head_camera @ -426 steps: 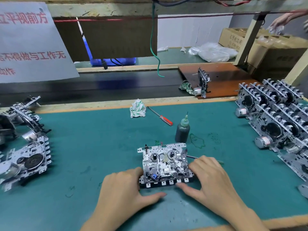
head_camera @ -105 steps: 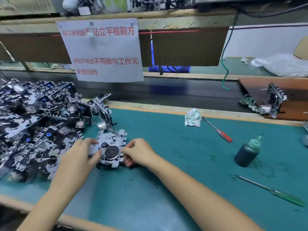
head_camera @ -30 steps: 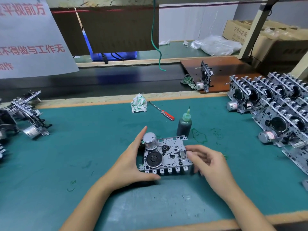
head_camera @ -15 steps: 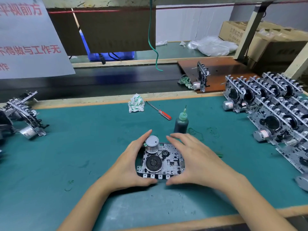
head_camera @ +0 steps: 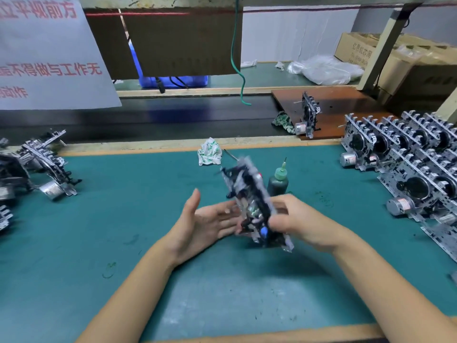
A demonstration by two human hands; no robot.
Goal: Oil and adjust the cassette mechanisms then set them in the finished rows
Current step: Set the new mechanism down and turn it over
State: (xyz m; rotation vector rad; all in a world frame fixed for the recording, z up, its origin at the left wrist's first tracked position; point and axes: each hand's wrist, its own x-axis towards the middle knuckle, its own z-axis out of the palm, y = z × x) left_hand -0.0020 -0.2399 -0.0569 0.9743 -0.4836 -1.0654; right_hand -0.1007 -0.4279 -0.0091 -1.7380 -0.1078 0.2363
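At the far left edge of the green mat (head_camera: 74, 243) lies a loose pile of mechanisms (head_camera: 47, 174) waiting for work, some leaning on one another. Toward the middle, the left hand (head_camera: 202, 226) is open, palm turned up and inward, fingers straight and reaching under the lower face of the cassette mechanism (head_camera: 252, 204); through the motion blur it seems only to touch it. The mechanism itself is up off the mat, standing on edge and tilted, between the two hands. The right hand (head_camera: 294, 219) has its fingers curled round the mechanism's right edge and carries it.

The piece looks like a stiff stamped-metal plate, light enough for one hand, but crowded with small levers, springs and a motor that would bend or snag; the bare frame edges are the safe hold, not the moving parts.

Just behind it stands the oil bottle (head_camera: 278, 183), with a crumpled rag (head_camera: 209, 154) farther back. At the right, well apart, the finished rows (head_camera: 405, 164) stand upright, packed side by side.
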